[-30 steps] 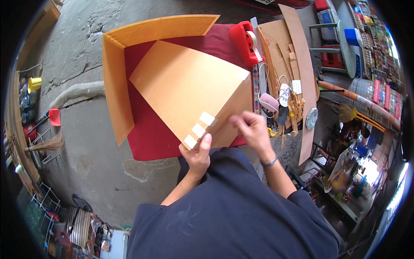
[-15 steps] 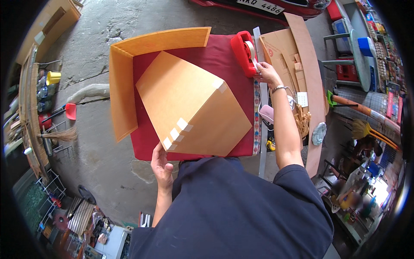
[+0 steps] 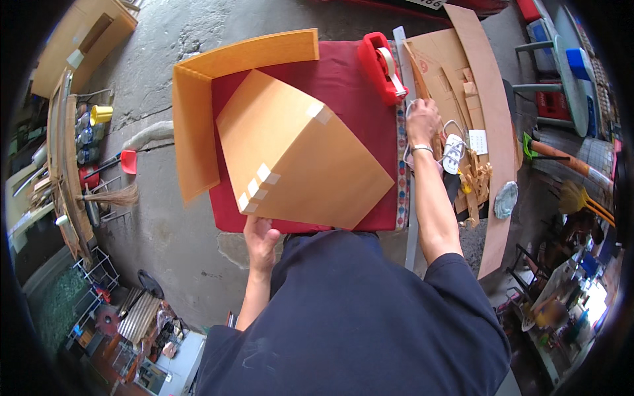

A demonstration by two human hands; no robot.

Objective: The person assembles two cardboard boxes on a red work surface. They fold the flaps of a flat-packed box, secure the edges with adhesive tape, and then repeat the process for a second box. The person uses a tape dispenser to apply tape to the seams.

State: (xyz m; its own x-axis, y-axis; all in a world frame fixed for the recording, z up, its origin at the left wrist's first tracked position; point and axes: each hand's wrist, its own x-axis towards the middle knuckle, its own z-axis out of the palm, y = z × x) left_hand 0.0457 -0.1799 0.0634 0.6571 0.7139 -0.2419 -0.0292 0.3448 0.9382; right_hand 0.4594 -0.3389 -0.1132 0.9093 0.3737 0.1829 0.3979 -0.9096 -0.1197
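Note:
A large brown board box (image 3: 290, 152), with small pieces of white tape across its edge, stands tilted on a dark red cloth-covered table (image 3: 340, 79). My left hand (image 3: 261, 241) supports its near left corner, fingers partly hidden beneath and thumb out to the side. My right hand (image 3: 422, 122) is beyond the table's right edge with its fingers curled down; a thin whitish thing shows at the fingertips, too small to name. Just above it sits a red tape dispenser (image 3: 375, 63) with a roll of whitish tape.
An angled brown board (image 3: 193, 132) wraps the table's far left corner. Right of the table lie a metal ruler (image 3: 401, 59), cardboard pieces (image 3: 439, 66), a white cord (image 3: 452, 155) and a long brown strip (image 3: 492, 119). A broom (image 3: 112, 196) lies on the floor at left.
My right hand has left the tape dispenser and moved toward me, over the things beside the table. My left hand stays at the box's near corner. The whole view has shifted slightly.

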